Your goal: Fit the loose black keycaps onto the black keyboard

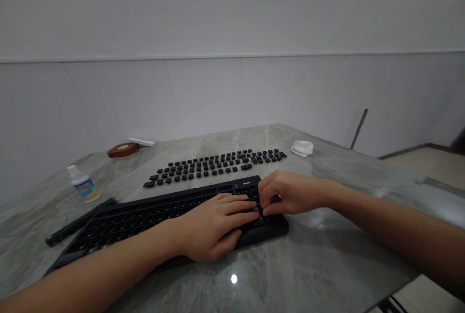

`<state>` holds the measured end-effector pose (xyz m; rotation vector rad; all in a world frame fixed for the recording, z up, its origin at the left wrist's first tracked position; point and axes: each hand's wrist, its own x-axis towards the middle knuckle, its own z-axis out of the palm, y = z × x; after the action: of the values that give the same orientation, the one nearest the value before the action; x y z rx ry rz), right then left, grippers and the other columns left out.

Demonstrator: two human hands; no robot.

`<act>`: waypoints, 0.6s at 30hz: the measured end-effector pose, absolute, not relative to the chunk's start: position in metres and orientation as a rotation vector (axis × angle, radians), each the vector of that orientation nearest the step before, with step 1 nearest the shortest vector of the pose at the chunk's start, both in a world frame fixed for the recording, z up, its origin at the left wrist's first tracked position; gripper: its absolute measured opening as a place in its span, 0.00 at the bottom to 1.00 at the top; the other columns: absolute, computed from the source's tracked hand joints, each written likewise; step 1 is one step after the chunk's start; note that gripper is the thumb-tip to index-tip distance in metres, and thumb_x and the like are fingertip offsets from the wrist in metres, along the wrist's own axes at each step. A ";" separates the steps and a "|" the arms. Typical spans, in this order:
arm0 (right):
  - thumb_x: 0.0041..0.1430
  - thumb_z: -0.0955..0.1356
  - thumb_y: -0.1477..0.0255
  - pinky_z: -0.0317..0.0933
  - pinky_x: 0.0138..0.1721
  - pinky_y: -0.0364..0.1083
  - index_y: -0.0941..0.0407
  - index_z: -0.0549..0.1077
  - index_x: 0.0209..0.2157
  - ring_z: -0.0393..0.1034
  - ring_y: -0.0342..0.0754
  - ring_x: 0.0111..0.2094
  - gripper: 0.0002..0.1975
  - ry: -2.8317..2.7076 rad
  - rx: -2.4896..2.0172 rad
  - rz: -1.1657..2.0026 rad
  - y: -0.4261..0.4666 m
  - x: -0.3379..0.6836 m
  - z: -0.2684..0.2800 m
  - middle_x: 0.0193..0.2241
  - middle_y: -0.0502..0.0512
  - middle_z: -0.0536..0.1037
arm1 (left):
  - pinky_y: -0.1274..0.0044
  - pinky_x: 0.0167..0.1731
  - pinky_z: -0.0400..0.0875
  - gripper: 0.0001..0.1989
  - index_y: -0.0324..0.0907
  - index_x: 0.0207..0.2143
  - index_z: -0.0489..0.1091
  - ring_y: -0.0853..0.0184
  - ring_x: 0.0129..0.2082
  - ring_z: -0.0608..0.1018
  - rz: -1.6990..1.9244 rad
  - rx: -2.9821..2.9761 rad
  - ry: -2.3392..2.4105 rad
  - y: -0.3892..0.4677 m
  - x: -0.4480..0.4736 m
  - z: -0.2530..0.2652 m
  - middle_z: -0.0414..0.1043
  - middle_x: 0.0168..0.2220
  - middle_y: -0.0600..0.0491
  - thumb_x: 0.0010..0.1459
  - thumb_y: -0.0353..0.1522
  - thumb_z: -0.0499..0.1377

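Observation:
A black keyboard [160,211] lies at a slant on the table, its key sockets bare over most of its length. My left hand [214,226] rests palm down across its right part, fingers stretched out towards the number pad. At the keyboard's right end my right hand [281,192] is closed in a pinch, fingertips down on the number pad area. Whatever sits between those fingertips is hidden. Behind the keyboard, loose black keycaps [206,173] are laid out in rows on the tabletop.
The grey marbled table [312,264] reaches back to a pale wall. On the left stand a white spray bottle [83,184] and a dark brush-like bar [80,221]. Farther back are a reddish-brown box [122,149] and a white strip [141,142]. A crumpled white cloth [302,148] lies at right.

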<state>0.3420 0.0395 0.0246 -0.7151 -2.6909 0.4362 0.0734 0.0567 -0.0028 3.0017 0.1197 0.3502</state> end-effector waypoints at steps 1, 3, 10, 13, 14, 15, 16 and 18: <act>0.61 0.71 0.73 0.64 0.33 0.40 0.59 0.79 0.29 0.71 0.41 0.28 0.07 -2.692 -0.694 0.453 0.041 0.342 0.024 0.28 0.53 0.78 | 0.60 0.66 0.61 0.25 0.36 0.63 0.64 0.54 0.66 0.67 0.344 3.006 0.121 0.057 0.073 -0.003 0.64 0.65 0.40 0.64 0.28 0.53; 0.59 0.70 0.75 0.63 0.32 0.40 0.60 0.79 0.28 0.70 0.41 0.27 0.06 -2.698 -0.648 0.466 0.042 0.343 0.023 0.29 0.54 0.79 | 0.60 0.66 0.61 0.25 0.36 0.63 0.64 0.54 0.66 0.67 0.341 3.007 0.124 0.057 0.073 -0.003 0.64 0.65 0.40 0.64 0.28 0.53; 0.54 0.68 0.80 0.63 0.33 0.41 0.59 0.75 0.26 0.70 0.42 0.29 0.06 -2.678 -0.640 0.501 0.042 0.342 0.024 0.30 0.54 0.77 | 0.59 0.65 0.62 0.25 0.36 0.63 0.65 0.53 0.65 0.68 0.352 3.004 0.139 0.056 0.073 -0.002 0.65 0.64 0.40 0.64 0.28 0.53; 0.53 0.68 0.80 0.62 0.32 0.40 0.59 0.75 0.26 0.68 0.41 0.29 0.05 -2.694 -0.652 0.535 0.042 0.343 0.026 0.30 0.53 0.76 | 0.60 0.65 0.62 0.25 0.35 0.63 0.65 0.53 0.65 0.68 0.342 3.009 0.138 0.056 0.073 -0.001 0.65 0.64 0.40 0.64 0.28 0.53; 0.52 0.68 0.81 0.62 0.32 0.40 0.59 0.74 0.26 0.68 0.41 0.29 0.05 -2.700 -0.659 0.544 0.041 0.343 0.026 0.30 0.53 0.76 | 0.60 0.65 0.62 0.25 0.35 0.63 0.65 0.53 0.65 0.68 0.338 3.011 0.138 0.056 0.074 -0.001 0.65 0.64 0.40 0.64 0.28 0.53; 0.52 0.68 0.81 0.63 0.32 0.40 0.59 0.74 0.26 0.68 0.41 0.29 0.05 -2.701 -0.663 0.553 0.041 0.343 0.027 0.31 0.53 0.76 | 0.60 0.65 0.62 0.25 0.35 0.63 0.65 0.53 0.65 0.68 0.336 3.012 0.138 0.056 0.074 -0.001 0.65 0.64 0.39 0.64 0.28 0.53; 0.52 0.68 0.81 0.63 0.33 0.41 0.59 0.74 0.26 0.69 0.41 0.29 0.05 -2.700 -0.662 0.559 0.041 0.343 0.027 0.31 0.53 0.76 | 0.60 0.65 0.62 0.25 0.34 0.63 0.65 0.53 0.65 0.68 0.332 3.013 0.138 0.056 0.074 -0.001 0.65 0.64 0.39 0.64 0.28 0.53; 0.53 0.67 0.81 0.64 0.35 0.41 0.59 0.74 0.25 0.70 0.42 0.30 0.05 -2.690 -0.651 0.573 0.040 0.343 0.027 0.32 0.54 0.77 | 0.60 0.65 0.62 0.25 0.34 0.62 0.65 0.53 0.65 0.68 0.329 3.015 0.139 0.056 0.074 0.000 0.65 0.64 0.39 0.64 0.28 0.53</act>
<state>0.3431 0.0401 0.0274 -0.6507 -2.6899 0.5727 0.0744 0.0561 -0.0004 3.0152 0.1387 0.3288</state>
